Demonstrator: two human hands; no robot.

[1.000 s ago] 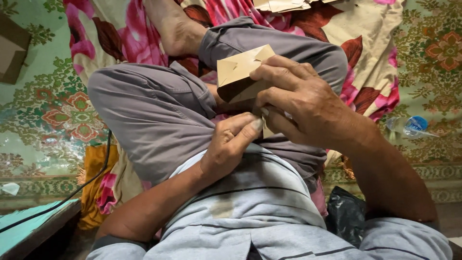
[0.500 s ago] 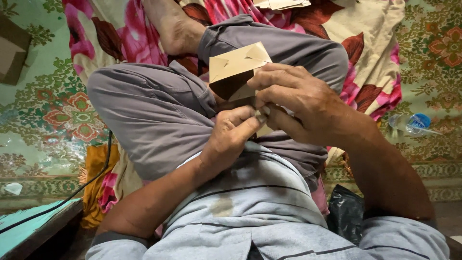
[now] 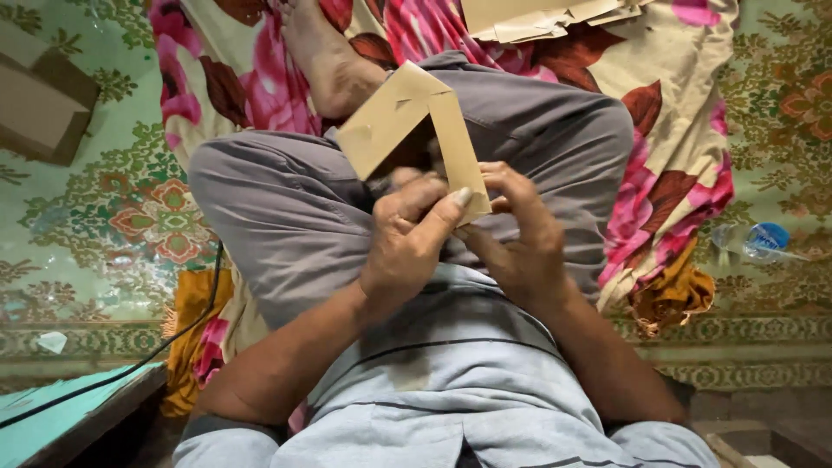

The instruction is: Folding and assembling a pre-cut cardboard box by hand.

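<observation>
Here a folded brown paper piece (image 3: pixel 407 117) was held above the grey-trousered knee (image 3: pixel 520 113), the left hand (image 3: pixel 407 243) clamped on its lower edge with the thumb pressed along the strip, the right hand's (image 3: pixel 520 234) fingers pinched together just beside it. The crease would best be pressed firmly, edges kept aligned, before any release.

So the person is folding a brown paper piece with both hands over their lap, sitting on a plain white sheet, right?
Not quite: the sheet is not plain white but cream with big pink and red flowers, as the head view shows. Both the left hand and right hand do hold the brown paper piece over the lap.
</observation>
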